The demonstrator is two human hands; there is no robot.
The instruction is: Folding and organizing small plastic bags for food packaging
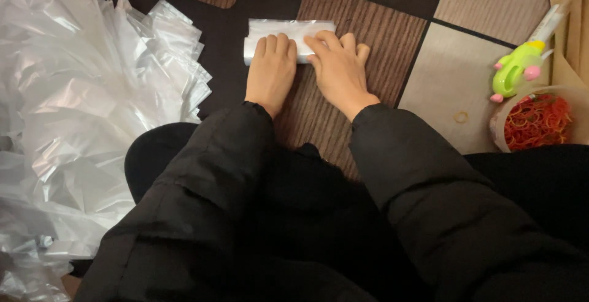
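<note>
Big heap of clear plastic bags (92, 112) blocks whole side left of left hand (270, 72). Right of right hand (339, 69): bare mat, lone rubber band (460, 117), then green tape dispenser (514, 72), bowl of rubber bands (535, 121). Beyond fingertips: open dark floor.

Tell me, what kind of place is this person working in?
Probably a home floor used for hand packing work. A big heap of clear plastic bags lies on patterned floor mats, a tub of rubber bands stands nearby, and both hands press on a folded bundle of bags.
</note>
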